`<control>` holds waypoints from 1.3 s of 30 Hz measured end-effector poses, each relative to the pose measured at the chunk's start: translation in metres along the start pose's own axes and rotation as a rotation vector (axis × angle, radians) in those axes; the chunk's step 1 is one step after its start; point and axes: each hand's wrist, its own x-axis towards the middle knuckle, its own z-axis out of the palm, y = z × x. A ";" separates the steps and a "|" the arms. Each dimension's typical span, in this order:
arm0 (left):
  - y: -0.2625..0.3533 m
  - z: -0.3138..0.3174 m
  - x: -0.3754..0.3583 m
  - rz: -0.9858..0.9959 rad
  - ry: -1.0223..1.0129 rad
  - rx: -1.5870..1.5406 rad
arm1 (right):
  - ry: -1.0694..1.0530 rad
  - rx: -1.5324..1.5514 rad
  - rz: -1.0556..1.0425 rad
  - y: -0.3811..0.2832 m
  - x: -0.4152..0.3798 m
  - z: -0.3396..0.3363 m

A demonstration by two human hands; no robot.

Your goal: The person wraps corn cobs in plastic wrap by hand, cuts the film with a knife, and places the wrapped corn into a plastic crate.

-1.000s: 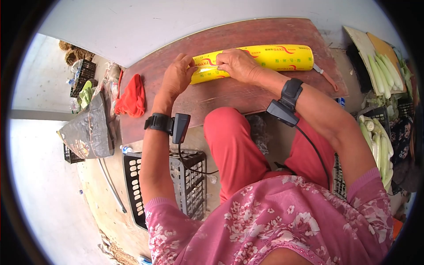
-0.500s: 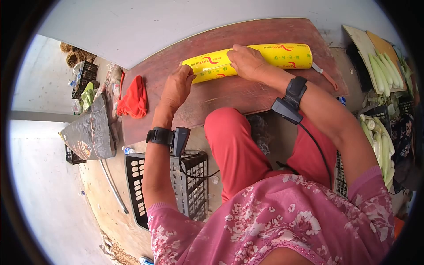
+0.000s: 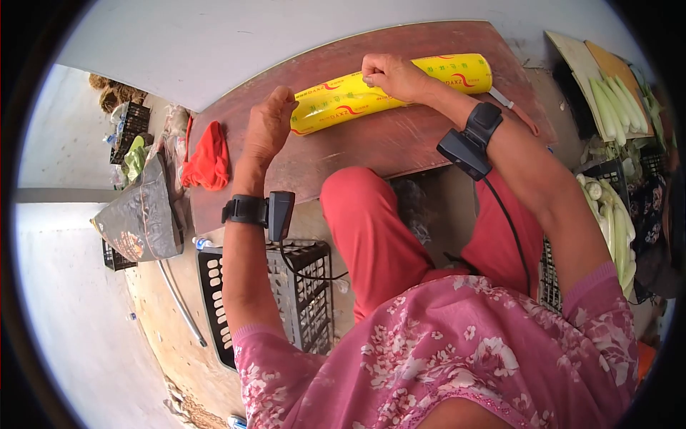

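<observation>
A yellow roll of printed film (image 3: 336, 105) lies across the dark red board (image 3: 329, 161). My left hand (image 3: 270, 123) is closed in a pinch at the roll's left end; the thing between its fingers is too small to make out. Over the roll's middle, my right hand (image 3: 394, 77) is closed too, its fingers curled, and what they hold cannot be made out. A knife with a reddish handle (image 3: 525, 118) rests by the roll's right end.
A red cloth (image 3: 207, 159) lies on the board's left side. Black crates (image 3: 304, 286) stand below it. Long green vegetables (image 3: 616, 107) lie at the right, with more (image 3: 611, 222) in a crate. A dark bag (image 3: 143, 214) is at the left.
Both hands have moved slightly up and left in the view. The roll's print has turned, and its surface shows different markings. The whole scene has shifted a little left.
</observation>
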 end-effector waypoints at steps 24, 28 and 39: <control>0.011 -0.005 0.012 -0.027 0.144 -0.107 | 0.216 -0.616 -0.032 -0.015 -0.008 0.019; 0.014 -0.005 0.009 -0.019 0.141 -0.087 | 0.243 -0.593 -0.053 -0.001 0.003 0.023; 0.003 -0.018 0.023 -0.021 0.234 -0.099 | 0.266 -0.329 -0.132 0.003 0.012 0.001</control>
